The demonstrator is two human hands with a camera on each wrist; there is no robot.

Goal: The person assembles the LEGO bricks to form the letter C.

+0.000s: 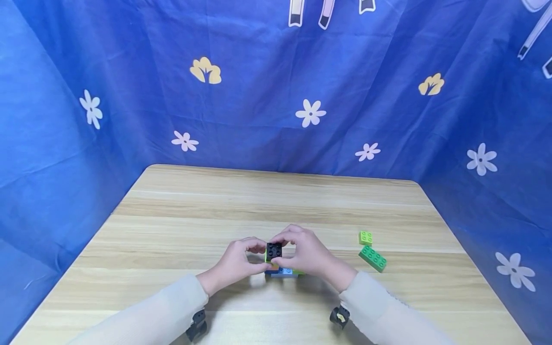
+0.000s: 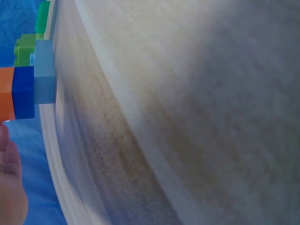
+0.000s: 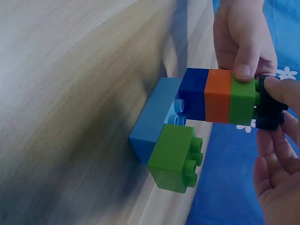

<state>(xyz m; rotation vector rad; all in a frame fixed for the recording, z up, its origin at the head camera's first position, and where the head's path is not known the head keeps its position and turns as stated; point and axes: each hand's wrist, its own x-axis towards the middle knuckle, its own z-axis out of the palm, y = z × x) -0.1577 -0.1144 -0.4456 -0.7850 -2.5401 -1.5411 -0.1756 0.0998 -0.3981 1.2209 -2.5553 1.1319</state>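
In the right wrist view, a tower of dark blue (image 3: pixel 192 96), orange (image 3: pixel 217 98) and light green (image 3: pixel 242 105) bricks rises from one end of a light blue brick (image 3: pixel 155 112). Another green brick (image 3: pixel 171 147) sits on that base's other end. Thumb and fingers of my right hand (image 1: pixel 309 251) pinch a black brick (image 1: pixel 274 251) over the tower's top; part of the green studs still shows beneath it. My left hand (image 1: pixel 236 264) grips the tower near its top, thumb on the light green brick. Most of its fingers are hidden in the left wrist view.
On the wooden table (image 1: pixel 181 215), to the right of the hands, lie a small lime brick (image 1: pixel 365 237) and a longer green brick (image 1: pixel 373 258), close together. A blue patterned cloth (image 1: pixel 258 96) hangs around the table's back and sides.
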